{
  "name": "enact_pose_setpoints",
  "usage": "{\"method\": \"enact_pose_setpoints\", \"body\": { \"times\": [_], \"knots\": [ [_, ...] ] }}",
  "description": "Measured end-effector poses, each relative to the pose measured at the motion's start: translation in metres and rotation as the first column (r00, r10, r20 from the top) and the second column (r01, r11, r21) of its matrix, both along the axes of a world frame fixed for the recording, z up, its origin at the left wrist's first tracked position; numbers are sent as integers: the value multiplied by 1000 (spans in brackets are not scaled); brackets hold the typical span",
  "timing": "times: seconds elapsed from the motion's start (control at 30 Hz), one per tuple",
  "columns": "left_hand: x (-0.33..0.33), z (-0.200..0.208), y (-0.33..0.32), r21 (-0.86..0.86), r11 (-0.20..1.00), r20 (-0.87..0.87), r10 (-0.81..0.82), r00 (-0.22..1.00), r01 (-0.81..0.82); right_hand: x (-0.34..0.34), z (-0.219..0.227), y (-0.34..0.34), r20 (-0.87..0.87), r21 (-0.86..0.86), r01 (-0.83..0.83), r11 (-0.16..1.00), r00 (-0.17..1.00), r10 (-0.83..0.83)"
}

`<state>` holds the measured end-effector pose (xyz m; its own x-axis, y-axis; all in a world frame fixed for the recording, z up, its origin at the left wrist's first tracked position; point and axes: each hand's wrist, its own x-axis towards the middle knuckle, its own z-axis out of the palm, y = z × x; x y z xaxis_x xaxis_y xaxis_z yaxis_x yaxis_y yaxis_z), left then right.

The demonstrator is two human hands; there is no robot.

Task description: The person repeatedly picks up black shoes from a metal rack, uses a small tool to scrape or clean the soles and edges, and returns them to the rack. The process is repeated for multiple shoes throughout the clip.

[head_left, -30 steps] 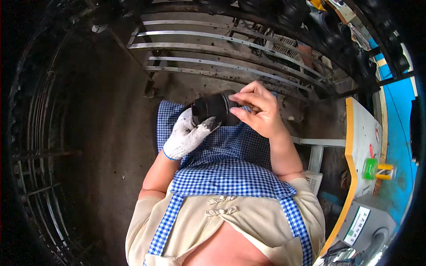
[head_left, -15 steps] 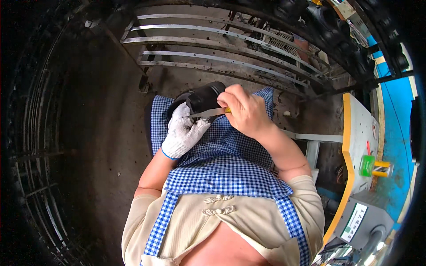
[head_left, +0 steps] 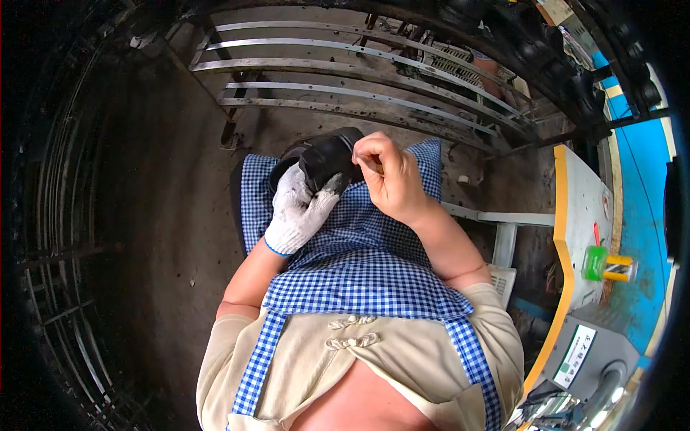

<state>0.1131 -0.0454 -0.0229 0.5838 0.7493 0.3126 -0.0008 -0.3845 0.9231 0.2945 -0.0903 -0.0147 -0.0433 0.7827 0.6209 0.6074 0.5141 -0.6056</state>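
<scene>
A black shoe (head_left: 329, 161) rests over my lap on the blue checked apron (head_left: 352, 280). Gripping its near side is my left hand (head_left: 298, 205) in a white knitted glove, thumb dark at the tip. My bare right hand (head_left: 392, 176) is closed at the right edge of the shoe, thumb and forefinger pinched together there. A small bit of the knife's yellow handle (head_left: 380, 170) shows between its fingers. The knife's blade is not visible, and whether the pinch also holds part of the shoe cannot be made out.
A metal rail rack (head_left: 345, 68) stands beyond my knees. Black shoes hang on a dark rack (head_left: 546, 65) at upper right. To the right are a white machine panel with a yellow edge (head_left: 564, 237), a green container (head_left: 594, 263) and a grey motor housing (head_left: 596, 352).
The knife blade, which lay across the shoe beside my gloved thumb, has gone out of sight. My right hand has turned and its fingers have come to the shoe's right edge.
</scene>
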Motion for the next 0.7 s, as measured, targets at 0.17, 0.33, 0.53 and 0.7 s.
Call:
{"method": "enact_pose_setpoints", "body": {
  "times": [0.17, 0.33, 0.53, 0.7],
  "knots": [
    [-5, 1, 9, -445, 888, 212, 229, 950, -115, -14, -38, -35, -13, -377, -158, 913, 986, 165],
    [-13, 13, 21, -235, 965, 149, 150, 977, -112, 20, -62, -26, -580, -518, -219, 827, 801, -152],
    [-12, -3, 10, 783, 615, -252, 174, 952, 95, 27, -52, -22, -798, -588, -524, 617, 500, -336],
    [-11, 10, -1, 528, 749, -585, -21, 811, 401, 9, -93, -32, -828, -538, -591, 601, 237, -508]
  ]
}}
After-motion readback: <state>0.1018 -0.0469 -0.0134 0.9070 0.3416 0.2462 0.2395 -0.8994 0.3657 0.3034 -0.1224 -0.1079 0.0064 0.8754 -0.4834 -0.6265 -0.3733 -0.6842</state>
